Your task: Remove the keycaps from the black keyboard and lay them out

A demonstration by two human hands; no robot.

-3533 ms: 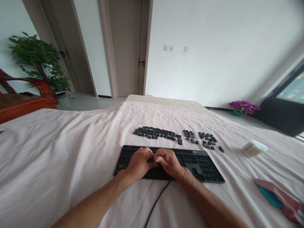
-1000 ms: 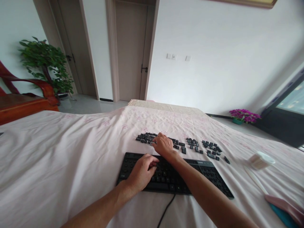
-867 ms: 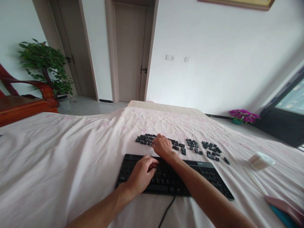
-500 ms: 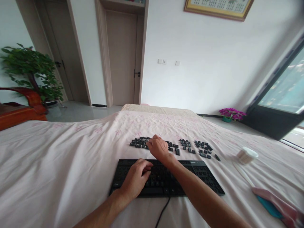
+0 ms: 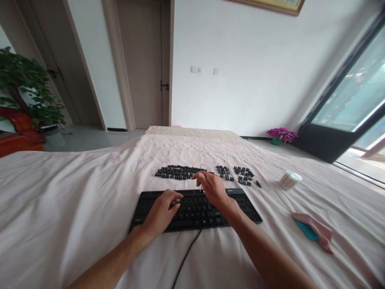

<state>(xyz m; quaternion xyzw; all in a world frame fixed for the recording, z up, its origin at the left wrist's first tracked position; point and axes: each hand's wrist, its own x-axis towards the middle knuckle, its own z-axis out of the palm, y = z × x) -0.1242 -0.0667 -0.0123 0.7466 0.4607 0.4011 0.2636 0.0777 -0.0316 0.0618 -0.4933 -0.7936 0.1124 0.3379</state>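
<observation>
A black keyboard [image 5: 192, 222] lies on the pink flowered cloth, part of its key area bare of caps and part with keys on. My left hand [image 5: 164, 206] rests over its left half, fingers curled together; whatever they pinch is too small to see. Above the keyboard's upper edge is my right hand [image 5: 211, 186], its fingers bent down and closed around a thin wire tool [image 5: 203, 166] whose loop shows above the knuckles. Loose black keycaps [image 5: 174, 172] sit in rows behind the keyboard, with further groups to the right, partly hidden by my right hand.
At the right, a white round container [image 5: 290, 180] stands near a pink and blue cloth item [image 5: 314, 230]. The keyboard's black cable [image 5: 186, 257] runs toward me. Beyond the cloth are a potted purple flower [image 5: 281, 135], a leafy plant [image 5: 28, 88] and doors.
My right hand has moved back from the loose keycaps toward the keyboard, and the wire loop now shows. The camera view has shifted. My left hand remains over the keyboard.
</observation>
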